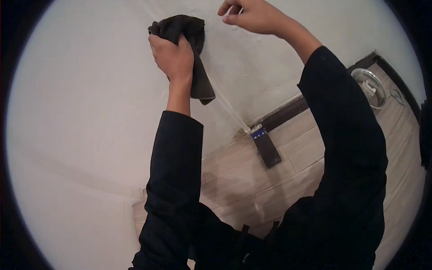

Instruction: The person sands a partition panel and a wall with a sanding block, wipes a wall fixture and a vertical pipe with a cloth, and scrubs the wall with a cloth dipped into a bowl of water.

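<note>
My left hand [174, 57] grips a dark cloth [189, 33] against the pale wall [90, 90]. One end of the cloth hangs down past my wrist. A thin white pipe or trim [229, 108] runs down the wall behind the cloth to the floor. To the upper right, my right hand [245, 17] is raised near the wall with its fingers curled but apart, and nothing shows in it.
A dark block with a blue end [268, 150] lies on the wood-look floor [234, 175] at the wall's foot. Dark skirting [285, 114] runs rightward. Beyond my right arm are a round clear container [381, 96] holding white pieces and a small grey object [398, 96].
</note>
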Demonstrator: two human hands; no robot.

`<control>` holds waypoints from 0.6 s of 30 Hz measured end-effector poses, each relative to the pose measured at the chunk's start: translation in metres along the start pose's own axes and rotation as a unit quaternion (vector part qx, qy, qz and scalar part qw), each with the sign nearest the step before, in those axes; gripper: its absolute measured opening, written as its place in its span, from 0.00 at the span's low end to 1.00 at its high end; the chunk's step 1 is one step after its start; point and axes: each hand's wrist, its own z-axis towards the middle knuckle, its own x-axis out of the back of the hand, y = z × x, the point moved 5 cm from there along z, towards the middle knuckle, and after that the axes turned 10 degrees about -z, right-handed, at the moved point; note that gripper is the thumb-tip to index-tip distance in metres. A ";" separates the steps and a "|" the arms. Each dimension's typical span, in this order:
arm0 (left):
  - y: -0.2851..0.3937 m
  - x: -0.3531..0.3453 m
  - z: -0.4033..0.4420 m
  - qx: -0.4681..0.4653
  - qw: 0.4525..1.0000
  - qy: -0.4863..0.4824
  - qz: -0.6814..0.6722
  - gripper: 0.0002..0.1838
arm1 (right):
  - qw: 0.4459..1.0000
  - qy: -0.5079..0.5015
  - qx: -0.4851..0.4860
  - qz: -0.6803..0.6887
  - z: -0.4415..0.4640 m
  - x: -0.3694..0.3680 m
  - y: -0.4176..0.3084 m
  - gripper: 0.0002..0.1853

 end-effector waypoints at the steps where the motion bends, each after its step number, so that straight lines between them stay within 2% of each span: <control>1: -0.001 0.002 -0.006 -0.026 0.999 0.025 0.024 0.18 | 1.000 -0.017 -0.011 -0.018 -0.003 0.003 -0.009 0.20; 2: -0.004 0.005 -0.015 -0.012 0.999 0.035 0.015 0.17 | 0.998 -0.023 -0.062 -0.006 0.008 -0.007 0.000 0.18; 7: -0.020 0.004 -0.077 0.086 0.993 0.072 -0.034 0.14 | 0.999 -0.024 -0.041 -0.015 0.008 -0.005 -0.005 0.18; 10: -0.028 0.004 -0.121 0.096 0.993 0.054 -0.050 0.12 | 0.998 -0.043 -0.045 -0.017 0.007 -0.007 -0.005 0.18; 14: -0.040 0.001 -0.123 0.160 0.984 0.023 -0.075 0.11 | 1.000 0.009 0.008 0.018 0.010 -0.021 0.020 0.14; 18: -0.036 0.002 -0.101 0.199 0.975 0.002 -0.102 0.11 | 0.998 0.017 0.044 -0.036 0.011 -0.029 0.020 0.14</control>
